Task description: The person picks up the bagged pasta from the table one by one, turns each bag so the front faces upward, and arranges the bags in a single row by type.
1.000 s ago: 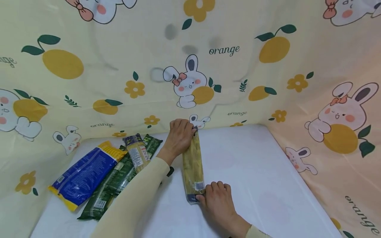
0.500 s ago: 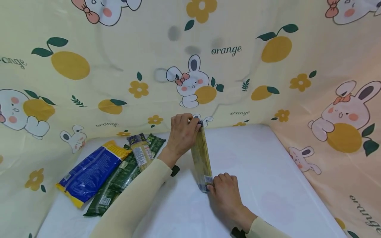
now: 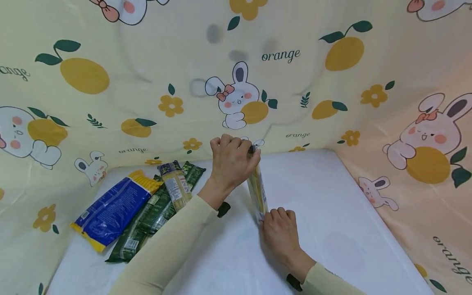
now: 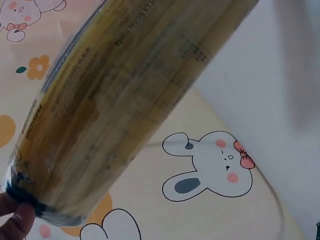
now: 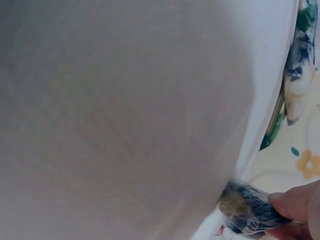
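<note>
A clear packet of spaghetti point(image 3: 259, 190) stands tilted on its narrow side over the white table, its far end raised. My left hand point(image 3: 234, 159) pinches the dark upper end, and my right hand point(image 3: 282, 231) grips the lower end near the tabletop. Printed lettering shows along the spaghetti packet point(image 4: 120, 95) in the left wrist view, with the left thumb point(image 4: 22, 220) at its blue end. From the right wrist, only the crinkled blue end of the spaghetti packet point(image 5: 250, 210) appears, pinched between thumb and finger.
Left of my left arm lie a blue and yellow packet point(image 3: 114, 213), green packets point(image 3: 155, 213) and another spaghetti packet point(image 3: 177, 186), overlapping one another. The white table point(image 3: 332, 229) meets a patterned cloth backdrop point(image 3: 177, 73) behind and at the sides.
The spaghetti packet has gone from lying flatter, label side up, to turned on its narrow side with its far end higher. Both hands moved with it, slightly right and away.
</note>
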Demonstrator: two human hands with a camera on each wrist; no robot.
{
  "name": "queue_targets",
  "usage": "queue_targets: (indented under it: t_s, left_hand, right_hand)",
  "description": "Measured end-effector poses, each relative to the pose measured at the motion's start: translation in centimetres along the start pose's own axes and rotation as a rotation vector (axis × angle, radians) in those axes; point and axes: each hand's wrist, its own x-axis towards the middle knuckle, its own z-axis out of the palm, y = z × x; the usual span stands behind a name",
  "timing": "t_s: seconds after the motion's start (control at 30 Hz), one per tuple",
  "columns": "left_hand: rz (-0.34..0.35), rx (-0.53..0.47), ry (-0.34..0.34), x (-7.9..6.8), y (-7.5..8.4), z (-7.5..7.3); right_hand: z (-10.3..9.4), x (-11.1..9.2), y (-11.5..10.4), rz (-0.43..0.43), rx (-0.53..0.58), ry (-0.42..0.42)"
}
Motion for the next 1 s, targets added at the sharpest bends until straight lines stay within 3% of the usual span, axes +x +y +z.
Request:
queue_targets:
  t_s: [0.27,1.0]
  left_hand:
    - [-0.002,0.110,-0.029,0.2,0.4,0.4]
    - [0.005,0.098,-0.101,0.2,0.4,0.5]
  right_hand:
    - [0.1,0.3,-1.0,-0.004,-0.019,-0.019]
    - [-0.2,0.5,-1.8,0.014,-0.044,-0.152]
